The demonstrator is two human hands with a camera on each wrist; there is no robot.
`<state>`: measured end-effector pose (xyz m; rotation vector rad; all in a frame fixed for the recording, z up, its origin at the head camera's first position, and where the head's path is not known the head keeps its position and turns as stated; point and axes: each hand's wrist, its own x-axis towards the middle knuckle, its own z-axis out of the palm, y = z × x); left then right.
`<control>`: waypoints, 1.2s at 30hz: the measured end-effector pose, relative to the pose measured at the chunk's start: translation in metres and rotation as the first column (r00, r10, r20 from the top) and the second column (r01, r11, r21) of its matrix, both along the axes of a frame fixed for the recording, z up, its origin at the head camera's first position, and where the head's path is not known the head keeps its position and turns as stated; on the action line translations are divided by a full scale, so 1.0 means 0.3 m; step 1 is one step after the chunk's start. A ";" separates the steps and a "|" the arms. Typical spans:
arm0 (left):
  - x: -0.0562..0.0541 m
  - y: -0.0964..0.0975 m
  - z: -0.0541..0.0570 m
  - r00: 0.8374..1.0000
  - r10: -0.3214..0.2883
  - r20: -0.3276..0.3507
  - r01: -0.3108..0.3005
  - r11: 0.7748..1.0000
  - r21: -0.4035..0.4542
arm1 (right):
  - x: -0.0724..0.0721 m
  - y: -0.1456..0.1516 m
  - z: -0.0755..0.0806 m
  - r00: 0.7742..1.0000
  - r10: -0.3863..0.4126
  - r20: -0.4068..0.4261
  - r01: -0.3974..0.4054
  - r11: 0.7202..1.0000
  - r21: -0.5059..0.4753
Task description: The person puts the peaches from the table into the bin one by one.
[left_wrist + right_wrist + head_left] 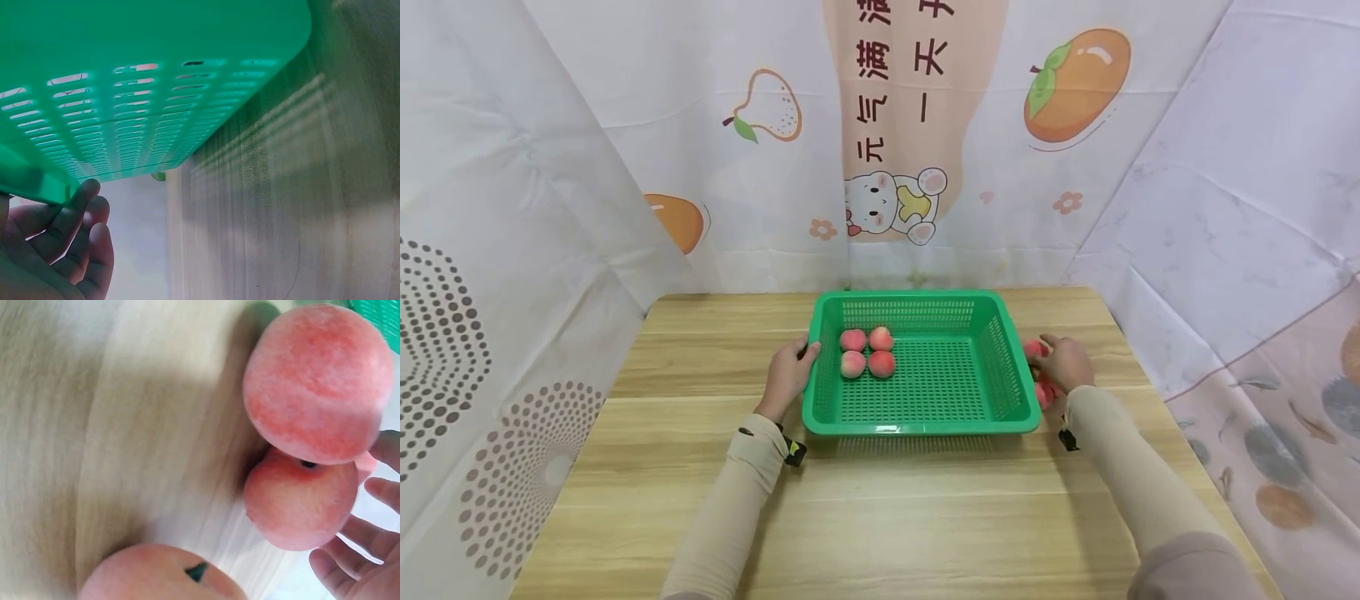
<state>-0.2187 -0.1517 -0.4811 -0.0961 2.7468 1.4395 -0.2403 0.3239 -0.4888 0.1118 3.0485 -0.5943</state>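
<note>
A green plastic basket [921, 427] stands on the wooden table, with several pink-red peaches [867, 353] grouped at its left end. My left hand [785, 377] holds the basket's left rim; in the left wrist view the fingers [99, 250] curl under that rim beside the slotted wall. Outside the basket's right wall, my right hand [1070, 364] reaches over more peaches [1043, 393]. Seen from the right wrist, its spread fingers [365, 540] come right up to a peach [300, 506] and a larger-looking one [319, 381] above it.
Another peach [162, 575] with a dark green leaf tip lies at the bottom of the right wrist view. The wooden table [910, 525] ends at a printed curtain [760, 192] behind the basket, and cloth hangs along both sides.
</note>
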 end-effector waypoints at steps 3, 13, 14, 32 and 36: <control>-0.002 0.000 0.000 1.000 0.000 0.000 0.000 1.000 0.003 | -0.001 0.000 -0.010 1.000 0.015 -0.001 -0.015 1.000 0.009; 0.003 0.002 -0.002 1.000 -0.004 -0.004 0.004 1.000 0.001 | -0.002 -0.004 -0.030 1.000 0.006 0.000 -0.006 0.999 0.035; 0.003 0.002 -0.002 1.000 -0.003 -0.004 0.003 1.000 0.004 | -0.003 -0.005 -0.029 1.000 0.007 -0.003 -0.007 0.999 0.037; 0.002 0.001 0.001 1.000 -0.002 -0.009 0.002 1.000 -0.027 | -0.027 0.010 -0.009 0.996 0.024 0.087 -0.023 1.000 -0.016; 0.002 0.001 0.000 1.000 0.008 -0.002 -0.008 1.000 -0.023 | -0.033 0.015 -0.006 0.996 0.021 0.091 -0.018 0.999 -0.028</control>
